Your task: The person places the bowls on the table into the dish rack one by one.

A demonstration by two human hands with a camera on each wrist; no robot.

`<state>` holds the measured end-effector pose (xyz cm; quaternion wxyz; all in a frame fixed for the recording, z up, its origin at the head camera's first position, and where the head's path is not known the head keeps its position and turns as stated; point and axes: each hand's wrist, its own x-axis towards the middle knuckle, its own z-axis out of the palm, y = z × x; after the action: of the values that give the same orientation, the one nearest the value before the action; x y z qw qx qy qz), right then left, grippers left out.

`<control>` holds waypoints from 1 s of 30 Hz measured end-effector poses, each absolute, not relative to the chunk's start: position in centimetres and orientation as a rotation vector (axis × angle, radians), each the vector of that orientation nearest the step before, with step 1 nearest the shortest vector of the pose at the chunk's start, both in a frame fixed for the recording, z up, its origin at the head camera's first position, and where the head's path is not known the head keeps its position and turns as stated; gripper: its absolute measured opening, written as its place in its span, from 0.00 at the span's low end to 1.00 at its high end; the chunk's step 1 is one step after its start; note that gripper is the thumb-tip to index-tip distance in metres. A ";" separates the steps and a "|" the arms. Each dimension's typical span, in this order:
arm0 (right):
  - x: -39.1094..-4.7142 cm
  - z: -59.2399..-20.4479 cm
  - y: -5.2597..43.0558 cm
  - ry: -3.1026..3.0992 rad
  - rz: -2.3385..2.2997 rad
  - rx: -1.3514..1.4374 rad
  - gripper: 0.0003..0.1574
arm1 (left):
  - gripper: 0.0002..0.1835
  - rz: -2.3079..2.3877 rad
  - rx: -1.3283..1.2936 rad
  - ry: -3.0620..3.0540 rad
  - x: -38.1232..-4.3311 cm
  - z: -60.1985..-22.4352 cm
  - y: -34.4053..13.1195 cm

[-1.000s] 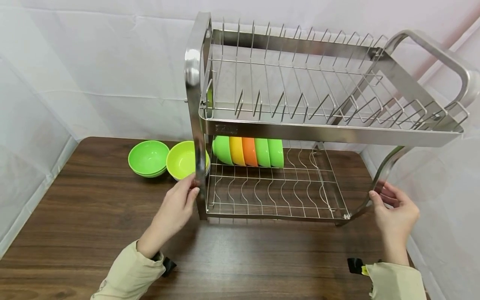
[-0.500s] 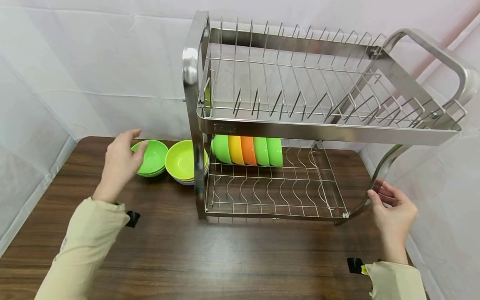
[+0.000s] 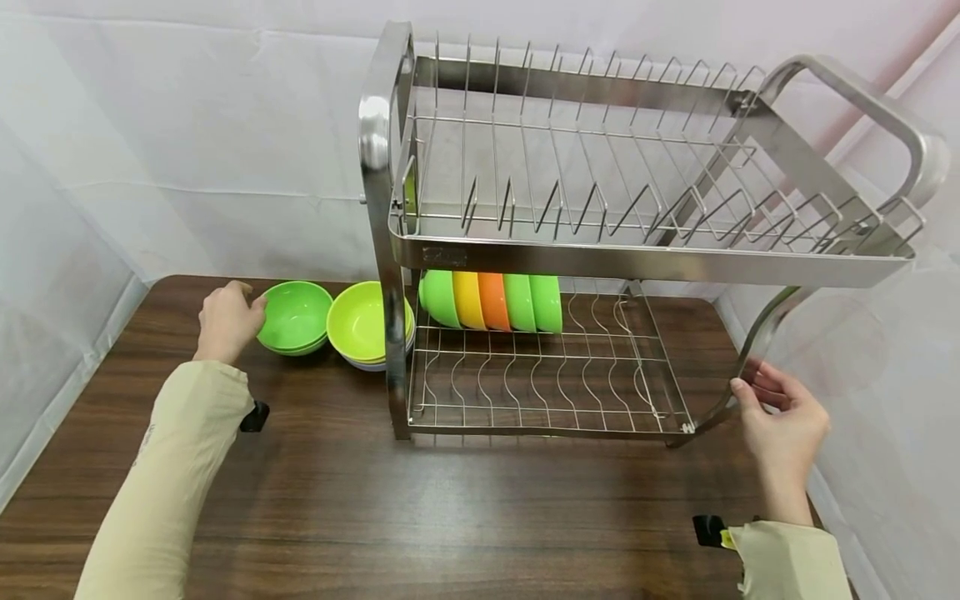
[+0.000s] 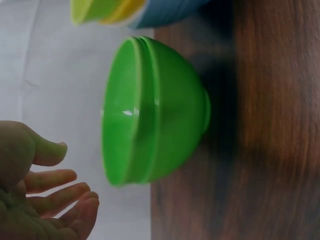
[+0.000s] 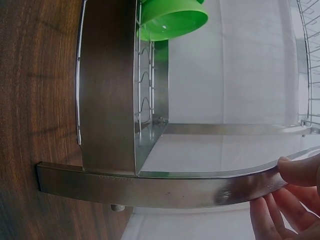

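Note:
Two nested green bowls point(image 3: 296, 315) sit upright on the table at the back left. My left hand point(image 3: 227, 319) is just to the left of them. In the left wrist view its fingers point(image 4: 62, 195) are loosely bent and apart from the bowls' rims, holding nothing. A two-tier metal dish rack point(image 3: 645, 265) stands on the right side of the table. With thumb and fingers, my right hand point(image 3: 786, 421) grips the rack's right front leg point(image 5: 200, 192). Several green, yellow and orange bowls point(image 3: 491, 302) lie nested on their sides in the lower tier.
Right of the green bowls is a stack topped by a yellow-green bowl point(image 3: 358, 321), partly behind the rack's left leg point(image 3: 396, 367). The upper tier holds wire dividers point(image 3: 558, 204). White cloth walls point(image 3: 202, 150) border the wooden table point(image 3: 450, 517).
My left hand has let go of the rack's left leg and moved left, then down beside the green bowls. The right hand keeps its grip on the right leg.

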<state>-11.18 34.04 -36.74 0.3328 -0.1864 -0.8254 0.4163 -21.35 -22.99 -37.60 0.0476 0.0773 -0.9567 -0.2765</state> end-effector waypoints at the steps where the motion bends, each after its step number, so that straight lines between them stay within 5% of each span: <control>1: -11.2 -36.7 34.0 -2.158 1.085 -0.487 0.20 | 0.24 -0.838 0.254 -2.931 -21.5 -37.8 -23.1; 30: -11.2 -37.0 34.0 -2.149 1.077 -0.489 0.18 | 0.18 -0.762 0.422 -3.001 -22.2 -39.3 -23.5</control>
<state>-11.17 34.00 -37.05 0.3375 -0.1876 -0.8247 0.4132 -22.20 -23.53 -39.30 0.0086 0.1349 -0.9603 -0.2440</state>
